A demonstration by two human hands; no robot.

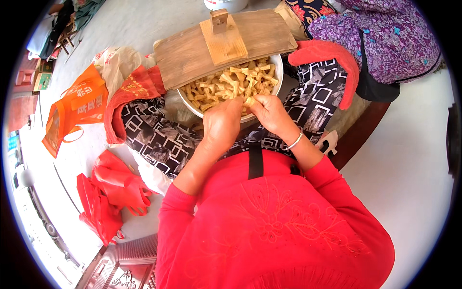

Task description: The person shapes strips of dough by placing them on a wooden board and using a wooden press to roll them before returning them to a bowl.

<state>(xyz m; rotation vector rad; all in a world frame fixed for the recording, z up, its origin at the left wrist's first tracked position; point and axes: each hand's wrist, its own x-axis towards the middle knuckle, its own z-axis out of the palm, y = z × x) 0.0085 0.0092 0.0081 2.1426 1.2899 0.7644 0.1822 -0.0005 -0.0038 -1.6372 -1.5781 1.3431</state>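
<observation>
A round white basin (pixel 279 72) stands in front of my lap, heaped with tan, knotted-looking strips (pixel 231 85) of food whose exact kind I cannot tell. Over its near rim, my left hand (pixel 223 123) and my right hand (pixel 274 113) meet with fingers closed. A tan strip (pixel 249 102) shows between the fingertips, pinched by the right hand. The left fingertips press close beside it, and what they grip is mostly hidden. Across the basin's far side lies a wooden board (pixel 185 54) with a paler wood block (pixel 224 43) on top.
Red cloths (pixel 332 53) drape over my knees on both sides. An orange bag (pixel 79 98) and red bags (pixel 113 185) lie on the floor at left. Beyond the basin stands a white bucket (pixel 226 5). Someone in purple patterned clothing (pixel 380 38) sits at the far right.
</observation>
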